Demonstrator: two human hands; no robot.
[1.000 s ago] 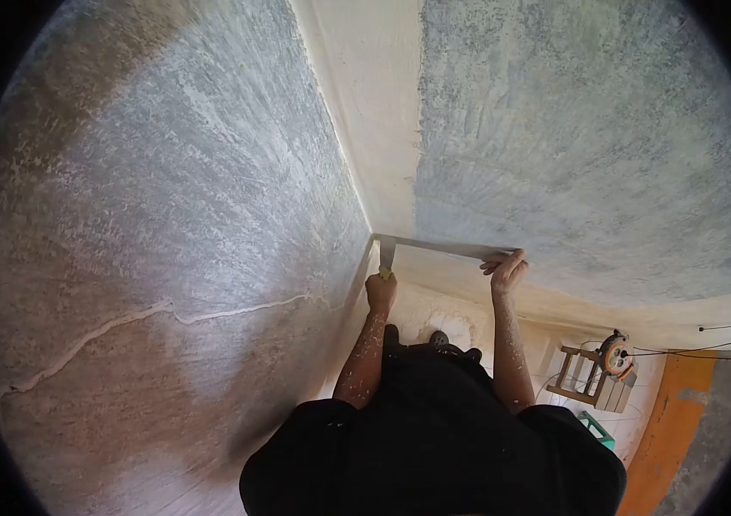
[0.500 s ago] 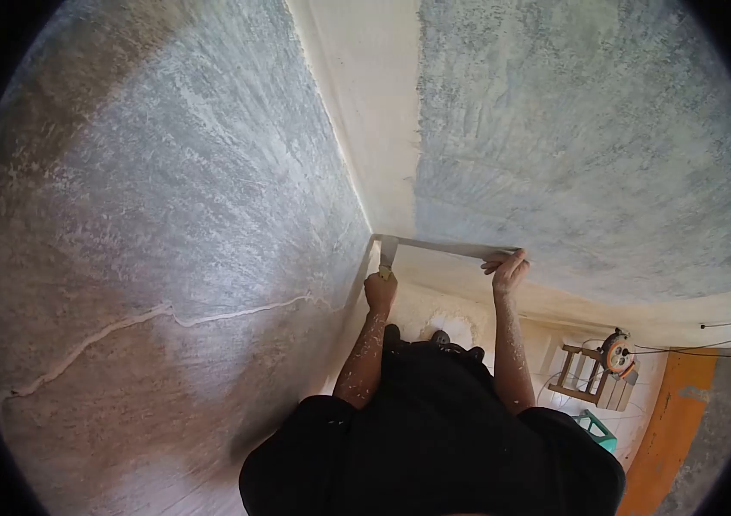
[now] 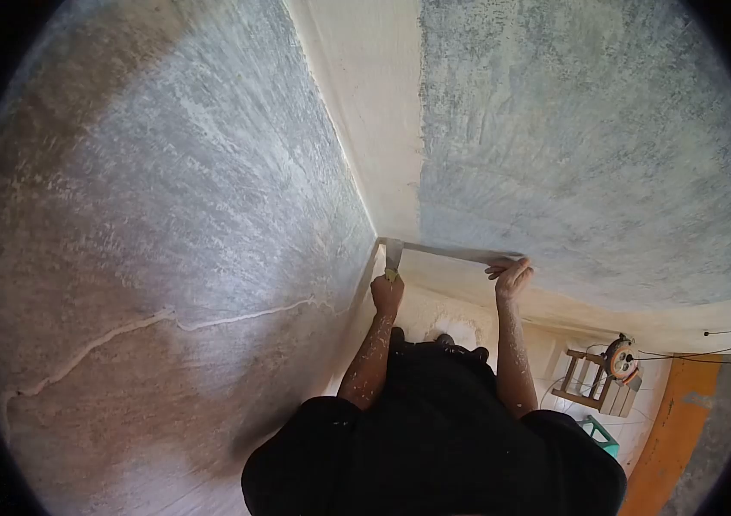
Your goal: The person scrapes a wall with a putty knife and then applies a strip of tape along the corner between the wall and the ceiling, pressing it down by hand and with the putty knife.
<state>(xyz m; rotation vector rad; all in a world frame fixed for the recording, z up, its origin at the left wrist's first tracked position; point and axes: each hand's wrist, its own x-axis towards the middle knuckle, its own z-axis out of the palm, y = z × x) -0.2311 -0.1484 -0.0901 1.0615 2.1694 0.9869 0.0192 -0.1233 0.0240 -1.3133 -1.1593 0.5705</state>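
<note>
My left hand (image 3: 388, 295) is closed around the handle of a putty knife (image 3: 394, 254). Its broad blade points up toward the corner where two walls meet, the edge close against the right-hand wall. My right hand (image 3: 513, 278) has its fingers stretched out along the right wall (image 3: 572, 163), fingertips at the end of a narrow grey band (image 3: 451, 252). That band runs along the wall from the corner to my fingers. Pale splatter covers both forearms.
Rough grey plaster covers the left wall (image 3: 202, 172), crossed by a pale, uneven line (image 3: 240, 322). A bare cream strip (image 3: 374, 103) borders the corner. Below right are a wooden stool (image 3: 585, 378), a cable reel (image 3: 621, 359), and a green plastic stool (image 3: 602, 437).
Both hands keep nearly the same positions and grip. The whole view has shifted slightly, with the hands and knife a little further right and lower in it.
</note>
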